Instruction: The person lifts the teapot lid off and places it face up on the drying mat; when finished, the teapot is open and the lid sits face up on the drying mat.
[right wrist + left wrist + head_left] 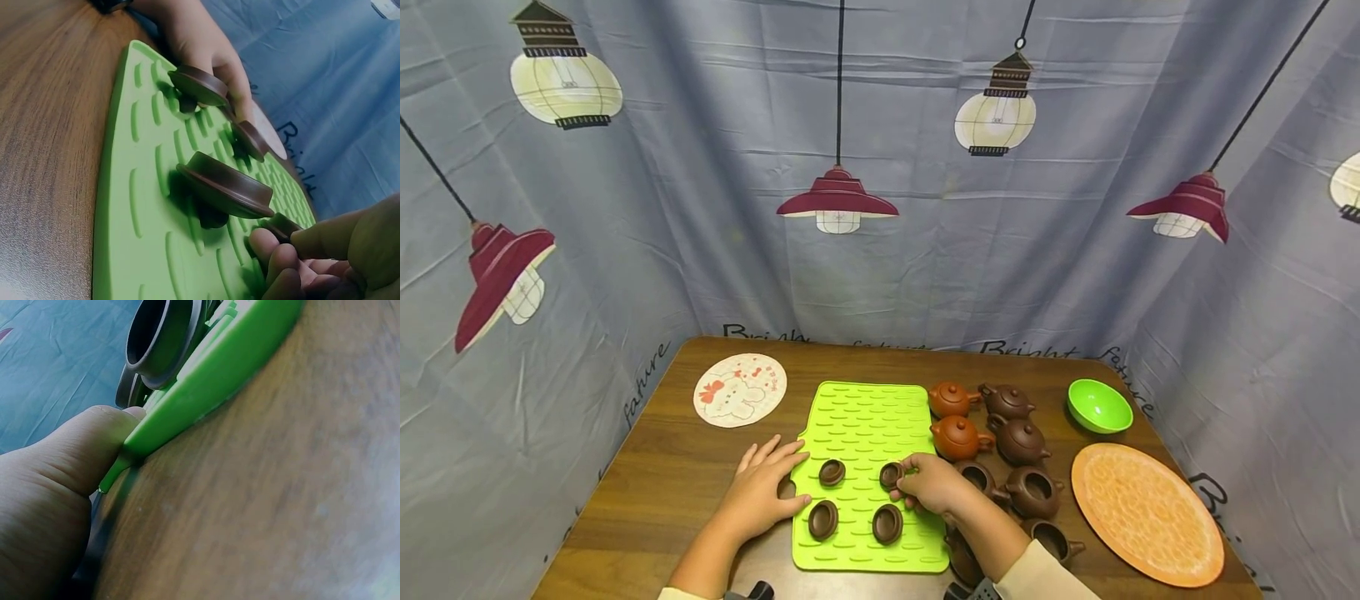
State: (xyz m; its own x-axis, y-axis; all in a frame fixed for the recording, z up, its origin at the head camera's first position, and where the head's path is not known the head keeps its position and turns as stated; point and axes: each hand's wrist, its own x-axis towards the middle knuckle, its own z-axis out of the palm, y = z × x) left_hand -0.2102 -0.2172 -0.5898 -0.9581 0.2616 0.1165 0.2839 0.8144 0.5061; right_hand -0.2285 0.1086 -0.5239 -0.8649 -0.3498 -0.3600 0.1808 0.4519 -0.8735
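Left hand [764,493] spread, my right hand [931,485] pinches a lid [891,475], likely placing it on the mat [867,425] beneath; release seems next.

Brown wood-grain tabletop [647,500]. Far left: round white mat [741,390], red-and-pink cartoon print. Middle: lime-green ridged mat [868,417], lying flat. Along its right side: two lidded orange-brown teapots [958,440], two lidded dark brown teapots [1021,442] beside those, then open dark brown teapots [1030,505] nearer the front edge, some partly hidden. Further right: bright green bowl [1101,410], upright; orange patterned mat [1150,512] just in front of it.
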